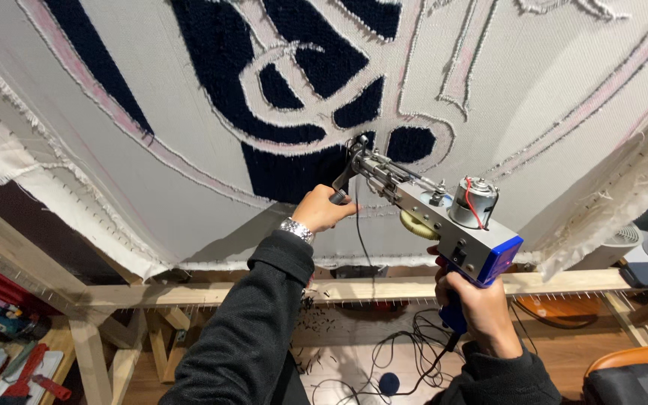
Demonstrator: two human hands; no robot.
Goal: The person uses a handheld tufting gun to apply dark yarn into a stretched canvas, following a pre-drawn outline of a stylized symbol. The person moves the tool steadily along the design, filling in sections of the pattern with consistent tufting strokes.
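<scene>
Both my hands are on the tufting gun (444, 217), its needle end pressed to the cloth (151, 172).

My right hand (481, 307) is closed around the blue grip under the gun; my left hand (322, 210) is closed on the black front handle. Above the gun are dark blue tufted patches (294, 67). Below the gun runs the wooden frame (384, 289), then loose cables (406, 352) and yarn scraps on the floor.
</scene>
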